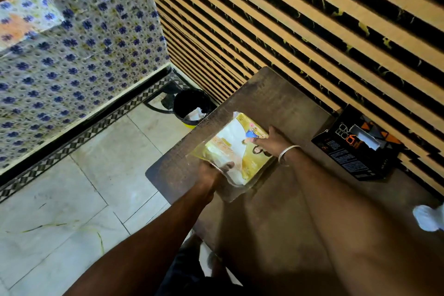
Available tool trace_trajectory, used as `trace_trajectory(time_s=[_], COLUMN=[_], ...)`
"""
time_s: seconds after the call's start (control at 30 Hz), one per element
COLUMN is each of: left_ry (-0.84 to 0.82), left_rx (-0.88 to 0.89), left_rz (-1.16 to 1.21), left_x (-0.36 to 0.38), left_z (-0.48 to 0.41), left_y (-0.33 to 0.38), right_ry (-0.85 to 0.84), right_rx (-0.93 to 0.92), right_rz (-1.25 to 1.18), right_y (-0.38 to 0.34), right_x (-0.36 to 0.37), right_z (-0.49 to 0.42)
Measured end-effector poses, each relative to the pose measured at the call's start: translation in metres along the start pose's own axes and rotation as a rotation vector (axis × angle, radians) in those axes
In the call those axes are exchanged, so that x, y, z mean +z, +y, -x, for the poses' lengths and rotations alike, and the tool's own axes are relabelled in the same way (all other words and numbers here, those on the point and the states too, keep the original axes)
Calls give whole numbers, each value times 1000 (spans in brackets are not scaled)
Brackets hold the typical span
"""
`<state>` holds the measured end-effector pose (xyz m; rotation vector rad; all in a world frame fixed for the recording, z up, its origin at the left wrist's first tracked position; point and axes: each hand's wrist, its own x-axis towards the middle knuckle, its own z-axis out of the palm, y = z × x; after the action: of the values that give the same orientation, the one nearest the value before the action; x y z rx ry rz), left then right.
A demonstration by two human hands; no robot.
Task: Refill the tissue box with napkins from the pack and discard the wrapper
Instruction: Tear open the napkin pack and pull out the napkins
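A yellow and white napkin pack [234,144] in clear plastic lies flat on the dark brown table [276,103], near its left edge. My left hand [211,173] grips the pack's near corner, with the thumb on top of the wrapper. At the pack's right edge, my right hand [271,139] presses on it with the fingers curled over the side. A black and orange tissue box [355,149] lies on the table to the right, against the wall, with a white tissue showing in its slot.
A black bin [189,108] with a yellow base and white paper inside stands on the tiled floor beyond the table's left edge. A striped wall [312,31] runs along the table's right side. A crumpled white tissue [428,217] lies at the right frame edge.
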<state>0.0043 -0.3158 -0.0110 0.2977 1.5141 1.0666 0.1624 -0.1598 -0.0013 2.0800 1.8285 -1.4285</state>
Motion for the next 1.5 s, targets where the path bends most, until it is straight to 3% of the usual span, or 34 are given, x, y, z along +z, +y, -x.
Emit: trace_trajectory(time_s=[0.2,0.4,0.73,0.93,1.1,1.27,1.5], left_ry=[-5,-82,-305,-401,-230,-193,119], left_rx=[-33,-70,-51,-217,-88,-99,35], left_rz=[39,60,210,328,113,88,188], left_x=[-2,0,5,18,10,-29,-103], left_z=[-9,-8,-8,-5,-4,-7,-18], left_y=[-1,4,15,18,24,31,49], right_ry=[-171,-237,-280,-272,-164,11,303], right_rx=[19,-75,-115,-96,-56,-1,135], right_rz=[-239,-332,-525,-606,-630,-688,-860], right_y=[30,10,13,19,29,40,53], right_x=[-1,-16,-38,-37,-34,-33,-25], right_z=[-22,18,35,37,40,41,27])
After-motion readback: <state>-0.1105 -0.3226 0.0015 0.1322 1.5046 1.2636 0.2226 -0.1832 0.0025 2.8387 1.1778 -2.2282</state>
